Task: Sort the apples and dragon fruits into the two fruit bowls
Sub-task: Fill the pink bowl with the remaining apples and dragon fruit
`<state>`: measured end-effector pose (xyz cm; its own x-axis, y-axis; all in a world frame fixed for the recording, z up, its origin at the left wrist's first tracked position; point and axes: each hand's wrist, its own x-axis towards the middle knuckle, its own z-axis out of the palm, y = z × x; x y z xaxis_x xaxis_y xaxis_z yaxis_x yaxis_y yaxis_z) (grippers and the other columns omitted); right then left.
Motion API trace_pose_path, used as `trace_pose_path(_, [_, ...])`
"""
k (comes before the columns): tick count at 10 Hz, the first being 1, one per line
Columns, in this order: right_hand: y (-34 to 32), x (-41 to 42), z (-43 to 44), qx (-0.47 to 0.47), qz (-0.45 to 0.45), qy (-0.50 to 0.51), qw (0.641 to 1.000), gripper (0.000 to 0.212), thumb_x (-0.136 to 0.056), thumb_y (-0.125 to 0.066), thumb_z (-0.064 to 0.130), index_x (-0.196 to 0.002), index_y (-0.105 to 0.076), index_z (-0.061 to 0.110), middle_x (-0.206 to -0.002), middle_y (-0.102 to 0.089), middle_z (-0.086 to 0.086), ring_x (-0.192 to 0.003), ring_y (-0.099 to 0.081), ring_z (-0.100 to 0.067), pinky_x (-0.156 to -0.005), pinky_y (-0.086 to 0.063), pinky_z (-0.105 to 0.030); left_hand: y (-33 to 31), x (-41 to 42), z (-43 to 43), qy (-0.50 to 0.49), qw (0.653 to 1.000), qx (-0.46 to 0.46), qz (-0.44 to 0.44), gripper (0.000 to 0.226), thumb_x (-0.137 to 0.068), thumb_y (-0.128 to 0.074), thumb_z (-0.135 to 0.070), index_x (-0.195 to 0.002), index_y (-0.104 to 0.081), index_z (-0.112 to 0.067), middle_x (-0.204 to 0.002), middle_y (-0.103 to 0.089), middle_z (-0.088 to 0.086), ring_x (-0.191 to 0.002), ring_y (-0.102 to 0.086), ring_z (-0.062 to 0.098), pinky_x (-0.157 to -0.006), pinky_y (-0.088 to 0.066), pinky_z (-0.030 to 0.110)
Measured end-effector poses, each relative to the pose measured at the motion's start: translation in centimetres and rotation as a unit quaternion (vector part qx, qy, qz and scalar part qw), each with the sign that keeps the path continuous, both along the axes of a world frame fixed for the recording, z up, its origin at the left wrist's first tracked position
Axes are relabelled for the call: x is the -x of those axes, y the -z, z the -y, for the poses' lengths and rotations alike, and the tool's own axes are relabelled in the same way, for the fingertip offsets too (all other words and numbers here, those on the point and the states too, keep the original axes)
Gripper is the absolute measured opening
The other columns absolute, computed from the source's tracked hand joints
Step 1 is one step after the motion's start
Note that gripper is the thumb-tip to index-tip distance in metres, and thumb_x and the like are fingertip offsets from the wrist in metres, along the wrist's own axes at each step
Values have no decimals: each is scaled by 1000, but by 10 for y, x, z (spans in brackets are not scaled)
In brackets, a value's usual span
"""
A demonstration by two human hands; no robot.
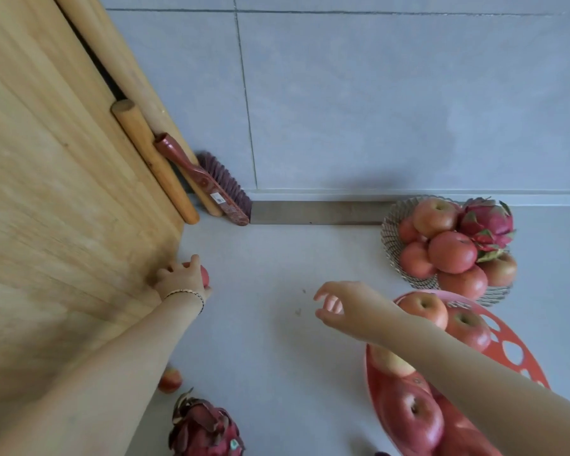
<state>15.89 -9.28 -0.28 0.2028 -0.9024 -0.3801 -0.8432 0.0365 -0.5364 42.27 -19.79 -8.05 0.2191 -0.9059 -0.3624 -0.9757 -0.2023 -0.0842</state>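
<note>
Past the scaly magenta dragon fruit [204, 429] and the red perforated plastic bowl [507, 343], the right hand [339, 307] hangs empty, fingers slack, while the left hand [181, 278] cups a round red apple [205, 274] by the pale wooden board [63, 225], a shallow hold that might let it roll away before reaching the far silver wire bowl [390, 238].

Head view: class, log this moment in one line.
left hand grips apple; right hand open; wire bowl: apples, dragon fruit; red bowl: more apples

Soft, even light. A faint shadow smudges the pale grey tiled wall [408, 110]. Wide-angle distortion bends the edges; my right hand [343, 304] is slightly blurred.
</note>
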Motion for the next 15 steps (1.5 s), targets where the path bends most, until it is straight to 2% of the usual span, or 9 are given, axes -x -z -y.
trace_pose_path(2, [-22, 32, -39, 61, 76, 33, 995, 44, -79, -69, 25, -118, -52, 29, -103, -56, 6, -89, -57, -9, -82, -46, -21, -58, 66, -66, -40, 917, 54, -392, 66, -61, -78, -35, -117, -45, -24, -114, -51, 7, -96, -56, 28, -81, -46, 32])
trace_pose_path(4, [-52, 68, -93, 109, 124, -21, 986, 97, -57, -85, 32, -134, -25, 42, -126, -34, 10, -109, -35, 6, -88, -26, 7, -139, 167, -150, 43, 837, -16, -546, 82, -53, -82, -38, -120, -33, -36, -93, -47, -18, -81, -52, -5, -67, -42, 10])
trace_pose_path(5, [-51, 100, -117, 151, 122, 19, 981, 95, -54, -86, 36, -128, -27, 43, -126, -37, 18, -113, -28, 20, -91, -15, 9, -144, 204, -177, 114, 853, -5, -509, 102, -41, -80, -49, -128, -28, -41, -105, -50, -11, -99, -57, 10, -88, -47, 24])
trace_pose_path(7, [-29, 166, -164, 110, 103, 96, 984, 89, -46, -87, 35, -121, -37, 37, -121, -47, 16, -109, -46, 1, -91, -35, -7, -124, 271, -218, 222, 842, -3, -492, 100, -48, -84, -44, -131, -28, -38, -105, -46, -15, -104, -51, 6, -94, -40, 20])
trace_pose_path(9, [0, 227, -198, 99, 140, 206, 963, 79, -43, -77, 33, -108, -32, 40, -110, -53, 5, -95, -56, -12, -71, -40, -2, -74, 304, -232, 174, 828, -153, -511, 39, -70, -65, -47, -102, -55, -27, -98, -65, -4, -88, -63, 6, -92, -50, 31])
trace_pose_path(11, [5, 252, -198, 124, 196, 208, 950, 79, -43, -79, 27, -105, -37, 51, -118, -45, 12, -100, -48, 16, -75, -40, 2, -52, 337, -244, 407, 880, -135, -202, 75, -73, -63, -47, -137, -26, -29, -127, -43, 4, -111, -51, 30, -93, -45, 41])
trace_pose_path(12, [11, 258, -193, 119, 199, 205, 951, 80, -47, -86, 16, -101, -38, 50, -117, -47, 6, -102, -52, 5, -74, -45, -4, -54, 356, -246, 420, 886, -134, -144, 77, -68, -64, -50, -132, -27, -31, -121, -42, 7, -106, -49, 34, -82, -43, 40])
trace_pose_path(13, [14, 260, -185, 113, 224, 216, 944, 77, -52, -87, 12, -99, -35, 45, -113, -51, 2, -96, -58, -12, -69, -52, -16, -59, 363, -242, 423, 879, -141, -167, 74, -70, -70, -39, -131, -32, -22, -128, -42, 6, -115, -46, 31, -88, -42, 39])
trace_pose_path(15, [13, 262, -179, 118, 271, 236, 926, 90, -53, -87, 13, -112, -35, 55, -114, -48, 9, -103, -53, -1, -76, -47, -7, -79, 353, -247, 439, 850, -174, -234, 61, -84, -62, -16, -138, -33, -11, -142, -34, 7, -127, -36, 23, -95, -28, 25])
